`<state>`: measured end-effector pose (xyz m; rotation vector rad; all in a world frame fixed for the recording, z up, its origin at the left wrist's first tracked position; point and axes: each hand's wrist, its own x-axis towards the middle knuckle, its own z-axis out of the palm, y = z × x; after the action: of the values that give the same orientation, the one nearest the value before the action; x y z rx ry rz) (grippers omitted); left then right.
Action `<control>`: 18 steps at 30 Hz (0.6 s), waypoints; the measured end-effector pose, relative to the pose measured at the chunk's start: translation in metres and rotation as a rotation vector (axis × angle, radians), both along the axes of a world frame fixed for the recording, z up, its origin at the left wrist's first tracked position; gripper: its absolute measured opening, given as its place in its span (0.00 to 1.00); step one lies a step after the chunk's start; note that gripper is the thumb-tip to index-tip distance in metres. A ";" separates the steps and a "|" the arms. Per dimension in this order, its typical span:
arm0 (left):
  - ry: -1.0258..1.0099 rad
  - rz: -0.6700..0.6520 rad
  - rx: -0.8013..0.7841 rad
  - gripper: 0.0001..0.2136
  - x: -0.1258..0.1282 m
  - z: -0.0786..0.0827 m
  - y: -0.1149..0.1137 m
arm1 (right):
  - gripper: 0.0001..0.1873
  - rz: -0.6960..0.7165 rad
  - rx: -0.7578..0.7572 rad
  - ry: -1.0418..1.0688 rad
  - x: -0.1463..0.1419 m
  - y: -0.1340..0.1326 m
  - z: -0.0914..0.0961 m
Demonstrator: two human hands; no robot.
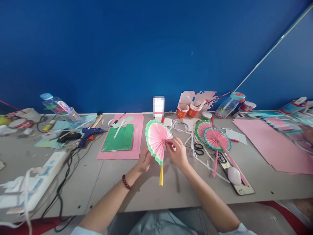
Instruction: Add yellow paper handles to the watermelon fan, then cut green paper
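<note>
A pleated paper fan, pink with black dots and a white and green rim, is spread partly round above the table. A yellow stick points down from its lower edge. My right hand is closed, its fingers pinching the fan at the centre where the pleats meet. At the fan's lower left edge is my left hand, thumb in front and the other fingers partly hidden behind the paper. Two finished-looking round fans lie to the right, one with a blue beaded rim, the other green-rimmed.
Green paper in a packet lies on pink sheets at left. Beyond are a glue gun, a power strip and a bottle. Scissors, paper strips, red cups and a phone are at right.
</note>
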<state>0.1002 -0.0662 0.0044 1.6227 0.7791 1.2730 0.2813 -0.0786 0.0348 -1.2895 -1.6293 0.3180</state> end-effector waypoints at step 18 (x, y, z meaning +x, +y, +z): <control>0.189 0.057 -0.106 0.10 0.026 0.024 -0.015 | 0.06 -0.140 0.055 0.028 0.012 0.006 0.000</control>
<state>0.1261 -0.0815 0.0289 1.6612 0.9983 1.1089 0.2932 -0.0731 0.0345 -1.3435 -1.5055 0.2034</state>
